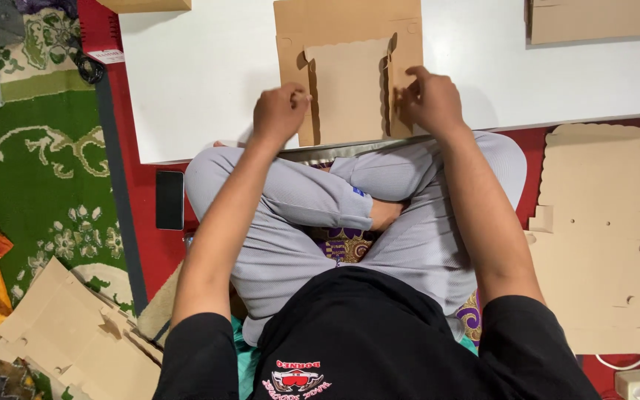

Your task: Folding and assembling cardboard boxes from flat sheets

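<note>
Crossed legs sit just under both hands, whose grip pinches the die-cut cardboard box blank on the white bench, left hand and right hand on opposite flaps, so uneven pressure could tear a scalloped edge.

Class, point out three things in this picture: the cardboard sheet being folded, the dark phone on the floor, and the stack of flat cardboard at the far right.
cardboard sheet (350,89): head view, centre panel.
dark phone (170,200): head view, middle of its screen.
stack of flat cardboard (601,244): head view, top sheet's middle.

A black phone lies on red floor beside green carpet.
</note>
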